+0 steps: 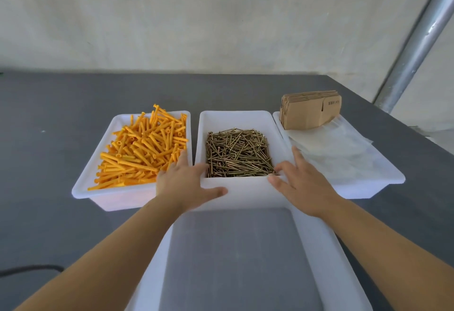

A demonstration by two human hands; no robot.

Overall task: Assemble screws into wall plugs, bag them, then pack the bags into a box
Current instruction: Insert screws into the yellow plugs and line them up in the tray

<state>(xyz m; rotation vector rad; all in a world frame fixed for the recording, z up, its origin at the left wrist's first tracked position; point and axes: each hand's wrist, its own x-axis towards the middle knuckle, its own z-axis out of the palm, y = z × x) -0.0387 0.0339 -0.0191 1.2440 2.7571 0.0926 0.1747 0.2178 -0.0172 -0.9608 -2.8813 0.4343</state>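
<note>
Only print I see is a small dark mark on the front flat carton point(317, 111) in the right tray point(383, 178), too blurred to read.

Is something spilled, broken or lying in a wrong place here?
Nothing stands out. The orange wall plugs, the screws and the flat cardboard boxes with clear bags lie inside their own white trays. Both hands rest on the screw tray.
</note>
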